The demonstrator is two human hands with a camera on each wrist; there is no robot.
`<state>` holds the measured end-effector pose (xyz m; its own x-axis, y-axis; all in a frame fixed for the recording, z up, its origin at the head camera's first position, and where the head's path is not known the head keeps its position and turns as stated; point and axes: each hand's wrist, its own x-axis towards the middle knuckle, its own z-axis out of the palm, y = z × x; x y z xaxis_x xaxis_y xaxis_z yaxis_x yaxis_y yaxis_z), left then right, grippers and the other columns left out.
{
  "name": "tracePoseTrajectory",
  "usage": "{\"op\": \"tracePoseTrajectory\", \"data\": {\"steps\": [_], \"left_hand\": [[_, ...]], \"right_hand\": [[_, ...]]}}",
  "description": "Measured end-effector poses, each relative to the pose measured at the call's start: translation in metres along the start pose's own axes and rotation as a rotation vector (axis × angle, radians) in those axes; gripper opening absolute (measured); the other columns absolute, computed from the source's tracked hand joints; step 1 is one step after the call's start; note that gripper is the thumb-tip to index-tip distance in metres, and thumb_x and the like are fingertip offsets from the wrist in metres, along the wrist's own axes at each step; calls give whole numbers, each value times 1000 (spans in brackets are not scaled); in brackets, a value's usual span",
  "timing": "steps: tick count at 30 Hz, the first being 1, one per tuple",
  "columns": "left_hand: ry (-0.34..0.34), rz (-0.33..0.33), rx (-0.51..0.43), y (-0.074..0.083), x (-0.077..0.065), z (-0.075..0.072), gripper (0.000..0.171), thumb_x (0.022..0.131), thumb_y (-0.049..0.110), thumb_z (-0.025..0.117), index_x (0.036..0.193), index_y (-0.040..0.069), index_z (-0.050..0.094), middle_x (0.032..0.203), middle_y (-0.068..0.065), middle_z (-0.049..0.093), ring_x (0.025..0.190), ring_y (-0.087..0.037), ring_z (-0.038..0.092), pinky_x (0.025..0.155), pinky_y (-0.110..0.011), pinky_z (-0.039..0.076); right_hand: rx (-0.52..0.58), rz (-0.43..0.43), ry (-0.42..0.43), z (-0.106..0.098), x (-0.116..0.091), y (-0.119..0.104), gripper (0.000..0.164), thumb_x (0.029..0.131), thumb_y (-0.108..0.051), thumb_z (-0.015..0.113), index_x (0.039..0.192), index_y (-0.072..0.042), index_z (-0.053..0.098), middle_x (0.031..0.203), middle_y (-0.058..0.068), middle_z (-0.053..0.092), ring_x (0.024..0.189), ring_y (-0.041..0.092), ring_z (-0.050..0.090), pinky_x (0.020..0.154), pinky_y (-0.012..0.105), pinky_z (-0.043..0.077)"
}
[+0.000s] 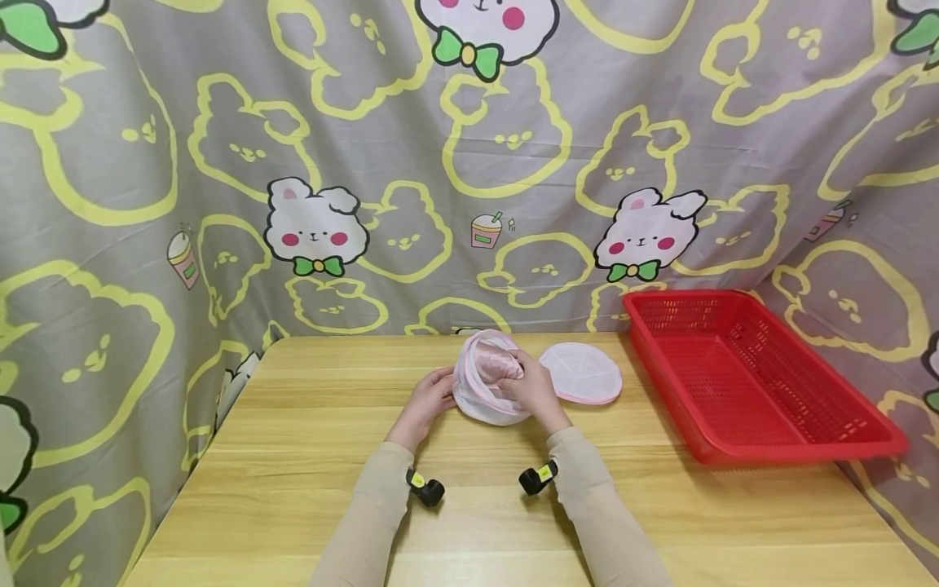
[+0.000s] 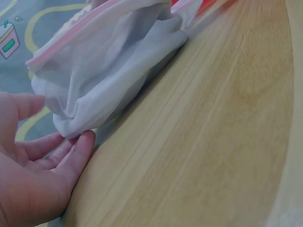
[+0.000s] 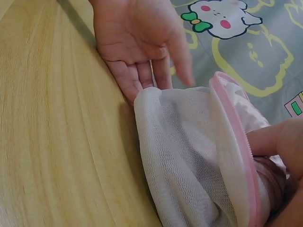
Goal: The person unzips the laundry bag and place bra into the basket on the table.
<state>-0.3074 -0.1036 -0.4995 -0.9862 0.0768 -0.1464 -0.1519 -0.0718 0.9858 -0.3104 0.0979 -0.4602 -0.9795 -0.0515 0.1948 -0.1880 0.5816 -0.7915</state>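
Observation:
A round white mesh laundry bag (image 1: 490, 412) with a pink zipper edge (image 3: 233, 123) stands on the table, its top open. Inside its mouth is a bunched pink satin cloth (image 1: 495, 360). My right hand (image 1: 534, 388) reaches into the opening and grips the cloth; its fingertips are partly hidden by cloth and bag. On the other side, my left hand (image 1: 429, 405) rests its fingertips against the bag's lower wall, the thumb apart from it in the left wrist view. A flat round mesh panel (image 1: 584, 372) with a pink rim lies just right of the bag.
A red plastic basket (image 1: 704, 428) with perforated walls stands on the right of the wooden table (image 1: 293, 489). Behind and beside the table hangs a grey patterned curtain (image 1: 411, 147). A small camera is strapped to each wrist.

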Motion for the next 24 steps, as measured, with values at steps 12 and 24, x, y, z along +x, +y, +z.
{"op": "tracePoseTrajectory", "data": {"steps": [12,24], "left_hand": [[-45,-14,-40,11,-7,-2,59,100,32,53,144,-4,39,127,-17,58,99,-14,60,94,-35,52],[-13,-20,-54,5,-4,-1,63,92,23,65,142,4,30,126,-21,47,97,-16,61,85,-27,54]], "right_hand": [[-33,-2,-21,4,-1,3,55,75,-4,77,127,-4,60,124,21,65,117,40,59,101,52,47],[-101,-41,-41,7,-4,1,54,73,-3,77,125,-4,62,120,20,67,110,39,62,97,53,49]]}}
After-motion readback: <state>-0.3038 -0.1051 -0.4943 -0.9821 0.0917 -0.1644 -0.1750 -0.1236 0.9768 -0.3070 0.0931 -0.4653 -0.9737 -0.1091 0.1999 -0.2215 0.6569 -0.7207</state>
